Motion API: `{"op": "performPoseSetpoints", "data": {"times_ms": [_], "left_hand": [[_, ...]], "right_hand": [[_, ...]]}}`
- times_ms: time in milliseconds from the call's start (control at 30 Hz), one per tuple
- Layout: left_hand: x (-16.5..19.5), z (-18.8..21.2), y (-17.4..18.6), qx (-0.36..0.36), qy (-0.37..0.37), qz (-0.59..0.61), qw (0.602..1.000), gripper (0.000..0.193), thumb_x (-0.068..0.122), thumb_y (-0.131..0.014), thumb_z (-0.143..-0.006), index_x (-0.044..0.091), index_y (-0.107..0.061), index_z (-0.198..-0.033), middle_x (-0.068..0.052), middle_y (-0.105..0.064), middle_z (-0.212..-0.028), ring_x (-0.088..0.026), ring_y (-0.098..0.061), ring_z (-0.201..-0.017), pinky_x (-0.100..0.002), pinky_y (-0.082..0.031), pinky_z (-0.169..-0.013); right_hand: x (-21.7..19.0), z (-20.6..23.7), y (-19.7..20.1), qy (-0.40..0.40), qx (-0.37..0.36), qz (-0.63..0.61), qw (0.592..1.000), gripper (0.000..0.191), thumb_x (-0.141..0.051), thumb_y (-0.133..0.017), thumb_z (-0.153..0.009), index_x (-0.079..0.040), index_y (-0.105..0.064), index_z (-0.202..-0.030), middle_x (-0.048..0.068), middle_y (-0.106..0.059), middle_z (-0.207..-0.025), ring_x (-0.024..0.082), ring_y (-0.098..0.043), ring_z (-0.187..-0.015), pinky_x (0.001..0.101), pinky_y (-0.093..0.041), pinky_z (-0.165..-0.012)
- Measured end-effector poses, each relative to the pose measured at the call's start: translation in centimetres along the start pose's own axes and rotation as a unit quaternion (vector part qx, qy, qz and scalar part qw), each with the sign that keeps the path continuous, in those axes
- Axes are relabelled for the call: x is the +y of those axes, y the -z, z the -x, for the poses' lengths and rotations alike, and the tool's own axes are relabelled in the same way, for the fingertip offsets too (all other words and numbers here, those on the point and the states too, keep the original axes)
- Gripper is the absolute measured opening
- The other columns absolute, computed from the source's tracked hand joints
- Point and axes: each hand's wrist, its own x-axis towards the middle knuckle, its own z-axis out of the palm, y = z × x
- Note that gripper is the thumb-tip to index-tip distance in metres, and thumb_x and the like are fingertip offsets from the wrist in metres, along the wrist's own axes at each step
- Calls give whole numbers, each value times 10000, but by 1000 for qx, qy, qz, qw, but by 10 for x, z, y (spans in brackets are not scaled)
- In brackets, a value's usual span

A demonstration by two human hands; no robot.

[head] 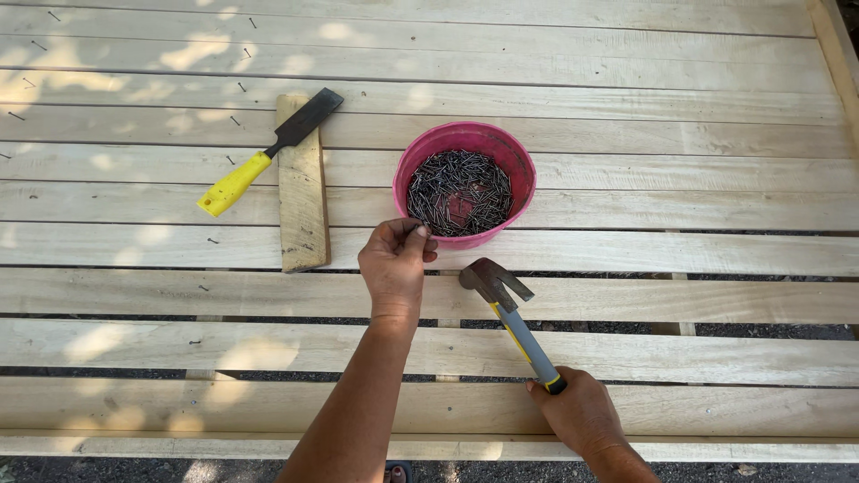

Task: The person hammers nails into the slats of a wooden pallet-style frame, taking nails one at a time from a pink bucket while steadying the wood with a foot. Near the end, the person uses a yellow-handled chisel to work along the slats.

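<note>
Hands at the nail bucket
Left hand [394,261] pinches nails beside the pink bucket [465,183]; right hand [582,413] has its grip clamped on the hammer [510,313].

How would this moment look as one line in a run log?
left hand: pinched shut beside pink bowl of nails | right hand: gripping hammer over planks | chisel: lying across wood block
</note>
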Motion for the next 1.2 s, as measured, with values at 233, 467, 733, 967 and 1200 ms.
{"op": "performPoseSetpoints", "data": {"times_ms": [233,467,733,967,1200], "left_hand": [[-39,42,26,-73,-3,-323,943,44,56,-753,-851,56,-768,-893,-38,-735,-929,-161,-702,-815,-300,-590,-776],[-63,42,28,-54,-123,-424,896,20,83,-768,-821,73,-763,-837,-37,-715,-933,-232,-670,-950,-363,-569,-867],[-66,47,25,-53,-135,-438,887,20,116,-760,-838,100,-759,-827,1,-714,-931,-223,-646,-960,-365,-551,-899],[-64,51,26,-73,-172,-476,859,18,106,-745,-849,100,-753,-864,-2,-695,-954,-237,-619,-972,-370,-539,-917],[-63,52,26,-100,-202,-511,830,60,119,-781,-819,98,-772,-874,-12,-673,-997,-233,-620,-989,-351,-545,-916]], "right_hand": [[7,4,4,-58,-78,-73,993,452,-430,-719,-934,1,-719,-1068,92,-596,-672,232,-593,-617,467,-566,-678],[16,20,-6,-81,-93,17,992,483,-489,-670,-965,-28,-731,-1098,92,-703,-792,157,-708,-815,382,-609,-860],[13,27,-7,-102,-110,23,988,493,-489,-622,-997,-53,-685,-1218,90,-717,-866,155,-724,-913,394,-598,-958],[9,33,-10,-96,-88,20,991,490,-486,-629,-982,-55,-707,-1203,92,-724,-859,164,-732,-899,401,-599,-951],[23,19,-29,-115,-96,-25,988,562,-528,-626,-979,-72,-661,-1307,100,-699,-839,169,-721,-917,399,-611,-964]]}}
